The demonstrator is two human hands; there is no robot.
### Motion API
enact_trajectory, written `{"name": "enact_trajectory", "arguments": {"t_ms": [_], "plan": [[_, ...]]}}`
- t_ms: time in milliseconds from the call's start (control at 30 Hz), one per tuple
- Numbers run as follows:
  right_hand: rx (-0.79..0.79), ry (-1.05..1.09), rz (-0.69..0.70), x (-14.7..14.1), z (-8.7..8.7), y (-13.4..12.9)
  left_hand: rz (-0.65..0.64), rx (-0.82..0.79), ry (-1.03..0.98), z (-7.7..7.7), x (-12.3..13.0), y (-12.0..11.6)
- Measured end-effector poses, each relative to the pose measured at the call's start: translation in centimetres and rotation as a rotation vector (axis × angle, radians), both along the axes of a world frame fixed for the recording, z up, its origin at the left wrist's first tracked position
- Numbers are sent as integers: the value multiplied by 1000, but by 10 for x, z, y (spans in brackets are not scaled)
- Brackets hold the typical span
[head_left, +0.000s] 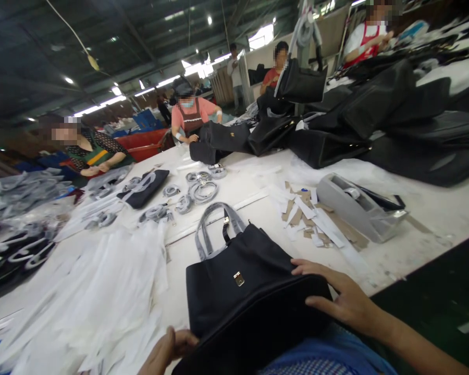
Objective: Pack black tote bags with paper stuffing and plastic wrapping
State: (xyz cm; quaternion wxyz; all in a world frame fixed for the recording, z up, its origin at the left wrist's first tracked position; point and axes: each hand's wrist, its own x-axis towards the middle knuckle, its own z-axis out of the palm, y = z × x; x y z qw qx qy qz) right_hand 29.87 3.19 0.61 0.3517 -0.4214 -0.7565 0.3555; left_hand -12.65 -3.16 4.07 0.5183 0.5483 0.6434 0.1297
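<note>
A black handbag (226, 302) with a gold clasp lies at the near edge of the table, its wrapped grey handles (205, 229) pointing away from me. My left hand (170, 349) grips the bag's lower left side, fingers bent against it. On the right side, my right hand (340, 294) holds the bag's edge, with the thumb below and the fingers on top. The bag's near part is dark and bulges toward my body.
Left of the bag lies a heap of white sheets (97, 291). Beyond it are coiled wrapped straps (203, 191). To the right are paper strips (307, 213) and a grey tape dispenser (355, 208). Black bags (375, 109) pile up behind. Several people work around the table.
</note>
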Motion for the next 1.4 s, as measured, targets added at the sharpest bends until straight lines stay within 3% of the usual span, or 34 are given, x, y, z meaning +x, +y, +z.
{"name": "enact_trajectory", "arguments": {"t_ms": [67, 100, 167, 233, 300, 367, 500, 600, 667, 767, 867, 933, 1000, 1067, 1133, 1233, 1400], "plan": [[-45, -3, -7, -2, 4, -1, -114, -100, 73, 16, 13, 28], [-59, 5, -12, -3, 6, -1, -201, -42, 149, 25, 24, 44], [-69, 26, -23, -4, 9, -1, -432, 327, 324, 37, 54, 76], [-64, 25, -9, -4, 9, -2, -658, 649, 286, 37, 89, 103], [-42, 15, 20, -2, 6, -3, -941, 813, 236, 20, 122, 123], [-13, 2, 32, 2, -2, -3, -1103, 895, 260, -13, 147, 134], [-35, -51, -9, 8, -19, 0, -1213, 962, 354, -81, 168, 143], [-134, -95, -59, 6, -27, 7, -1226, 943, 353, -103, 171, 144], [-193, -138, -105, 2, -30, 13, -1198, 875, 254, -102, 171, 146], [-250, -195, -151, -4, -31, 18, -1094, 700, -51, -82, 164, 153], [-301, -197, -113, -6, -29, 22, -783, 434, -316, -43, 140, 157], [-325, -192, -89, -5, -28, 24, -509, 223, -353, -12, 114, 148], [-326, -201, -99, -4, -29, 26, -343, 24, -358, 15, 88, 127], [-315, -223, -129, -4, -33, 27, -261, -71, -310, 32, 67, 96], [-300, -241, -158, -3, -38, 27, -174, -12, -105, 34, 55, 62], [-279, -249, -196, -1, -45, 27, 32, 85, 193, 19, 46, 20], [-226, -284, -253, 1, -46, 27, 303, 256, 111, -18, 36, -28]]}}
